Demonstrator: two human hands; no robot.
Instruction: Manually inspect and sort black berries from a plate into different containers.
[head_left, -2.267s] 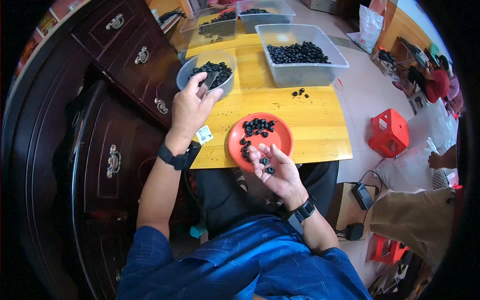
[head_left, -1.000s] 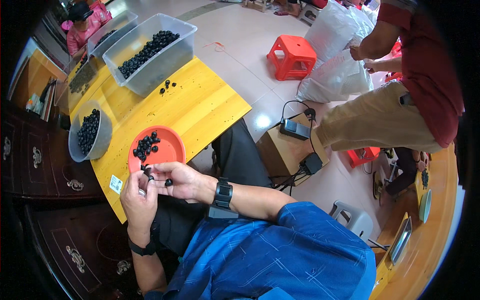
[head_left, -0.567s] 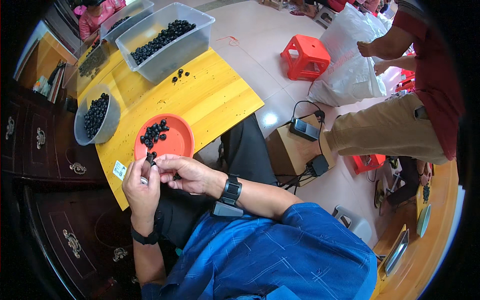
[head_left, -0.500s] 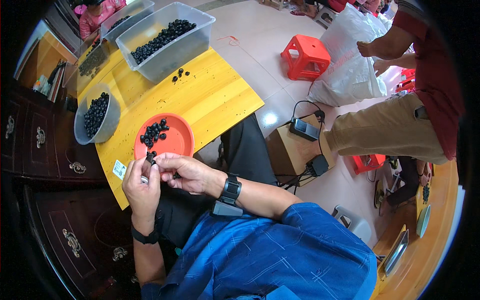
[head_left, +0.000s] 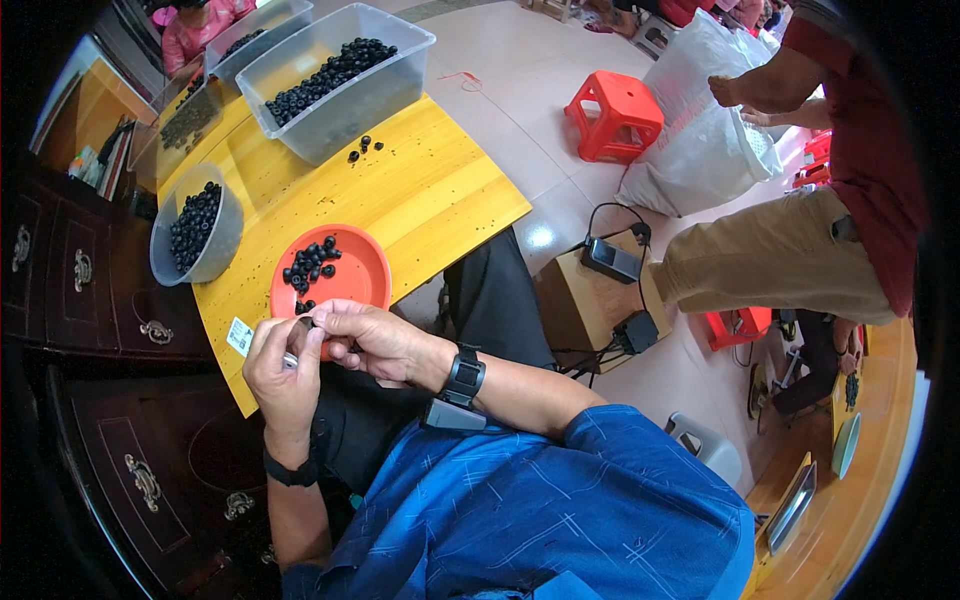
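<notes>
Over the near edge of a round red-orange dish (head_left: 376,265), both hands meet at the fingertips. My left hand (head_left: 282,375) is closed, its thumb and forefinger pinching a small black piece (head_left: 307,321) that the fingers mostly cover. A slim silvery item (head_left: 290,360) shows among its fingers; its kind is unclear. My right hand (head_left: 375,342) is closed too, thumb and fingertips pressed to the same piece. Whatever lies under its curled fingers is hidden. Several small black, rounded parts (head_left: 312,264) lie in the dish, some with holes.
Clear plastic bins (head_left: 340,125) and a round tub (head_left: 225,235) hold more black parts on the yellow table (head_left: 440,190). A label card (head_left: 240,336) lies at its left edge. Dark drawers (head_left: 115,290) stand left. A carton (head_left: 570,310) and a standing person (head_left: 790,250) are to the right.
The black piece at the fingertips is now more covered by my fingers. A dark bit seen earlier beneath my right hand no longer shows. Both hands stay nearly in place.
</notes>
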